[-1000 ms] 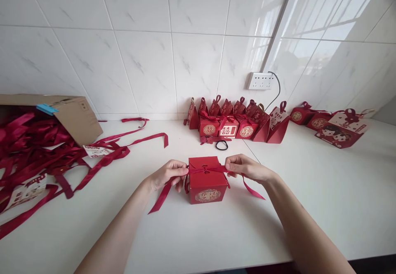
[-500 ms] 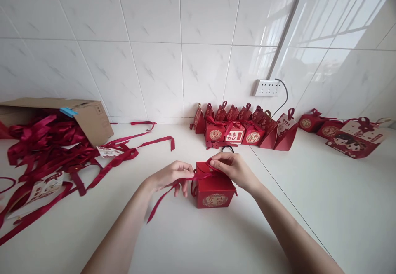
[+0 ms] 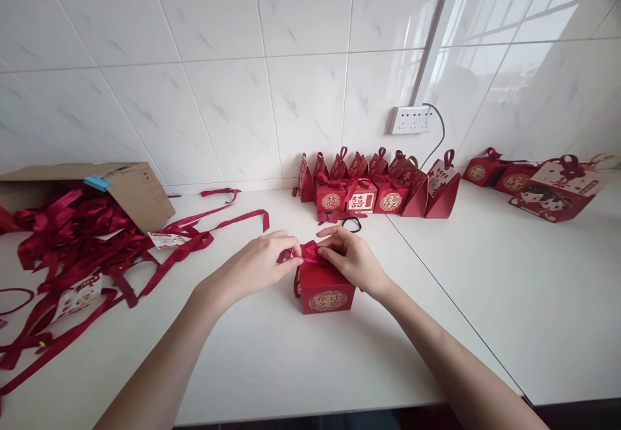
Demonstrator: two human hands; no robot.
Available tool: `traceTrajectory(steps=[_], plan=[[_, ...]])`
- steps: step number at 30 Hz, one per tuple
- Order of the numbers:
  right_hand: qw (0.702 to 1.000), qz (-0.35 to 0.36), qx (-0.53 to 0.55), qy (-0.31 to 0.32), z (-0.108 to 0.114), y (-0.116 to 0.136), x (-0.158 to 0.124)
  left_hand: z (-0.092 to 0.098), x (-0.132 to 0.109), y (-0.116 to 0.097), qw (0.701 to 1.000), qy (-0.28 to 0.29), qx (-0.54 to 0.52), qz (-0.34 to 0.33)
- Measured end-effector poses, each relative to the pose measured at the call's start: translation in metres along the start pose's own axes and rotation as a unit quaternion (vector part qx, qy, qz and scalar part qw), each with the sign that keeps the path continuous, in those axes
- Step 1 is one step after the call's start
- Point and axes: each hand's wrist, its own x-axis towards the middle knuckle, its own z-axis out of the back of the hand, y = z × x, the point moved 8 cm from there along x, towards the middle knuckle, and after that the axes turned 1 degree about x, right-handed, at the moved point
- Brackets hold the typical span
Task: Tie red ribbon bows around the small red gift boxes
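Observation:
A red gift box (image 3: 326, 291) with a gold round emblem on its front stands upright on the white table between my hands. Red ribbon (image 3: 310, 249) lies gathered in a loop on the box's top. My left hand (image 3: 274, 257) pinches the ribbon at the box's upper left, thumb against fingers. From the right, my right hand (image 3: 349, 257) closes thumb and forefinger on the ribbon, its other fingers bent over the box's top edge. The ribbon's exact knot is partly hidden by my fingers.
Several red boxes (image 3: 363, 198) stand in rows against the tiled wall, with more red boxes (image 3: 548, 191) at the far right. A cardboard box (image 3: 138, 191) spills tangled ribbons (image 3: 92, 249) at left. A black loop (image 3: 352, 224) lies behind the gift box.
My left hand has moved up and closer to the right hand. The ribbon's long tail that hung at left is no longer visible, and a loop stands on the box top. The view has shifted slightly.

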Motion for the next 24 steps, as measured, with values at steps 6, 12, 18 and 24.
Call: traceTrajectory(steps=[6, 12, 18, 24], plan=[[0.999, 0.033, -0.024, 0.014, -0.002, 0.007, 0.001, -0.001, 0.006, -0.022, 0.997, 0.024, 0.061, -0.049], [0.998, 0.051, -0.034, 0.017, -0.002, 0.009, 0.000, 0.000, 0.019, -0.036, 0.996, 0.010, 0.056, -0.070], [0.997, 0.052, -0.052, 0.013, -0.003, 0.010, -0.002, 0.001, 0.023, -0.016, 0.999, 0.004, -0.044, -0.004], [0.998, 0.048, -0.040, -0.011, -0.001, 0.009, -0.001, 0.004, 0.015, -0.006, 0.989, 0.037, -0.143, -0.014]])
